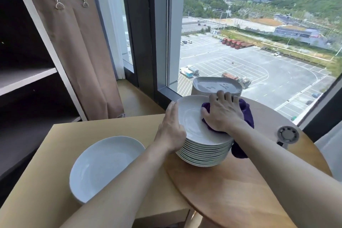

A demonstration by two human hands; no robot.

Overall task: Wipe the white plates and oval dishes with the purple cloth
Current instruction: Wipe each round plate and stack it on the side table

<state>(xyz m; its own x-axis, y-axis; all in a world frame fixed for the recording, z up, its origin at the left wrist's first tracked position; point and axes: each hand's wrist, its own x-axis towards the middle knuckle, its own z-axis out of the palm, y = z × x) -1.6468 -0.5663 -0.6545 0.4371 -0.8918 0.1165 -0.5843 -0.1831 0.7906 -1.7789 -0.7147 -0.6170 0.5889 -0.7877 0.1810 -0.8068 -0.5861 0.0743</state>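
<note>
The left hand (pixel 171 127) rests with straight, closed fingers against the left rim of the stack of round white glazed ceramic plates (pixel 203 153). The right hand (pixel 223 114) presses the soft purple cloth (pixel 247 114) flat onto the top plate (pixel 188 118), fingers spread and only slightly bent. The stack stands on the round wooden table (pixel 240 190). Grey-white oval dishes (pixel 216 85) are stacked just behind. One smooth white plate (pixel 103 163) lies apart on the pale square table (pixel 61 135).

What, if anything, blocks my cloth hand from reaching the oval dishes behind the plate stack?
Nothing visible. The right hand presses the purple cloth on the top plate, and the oval dishes sit directly behind its fingertips with no object between.
</note>
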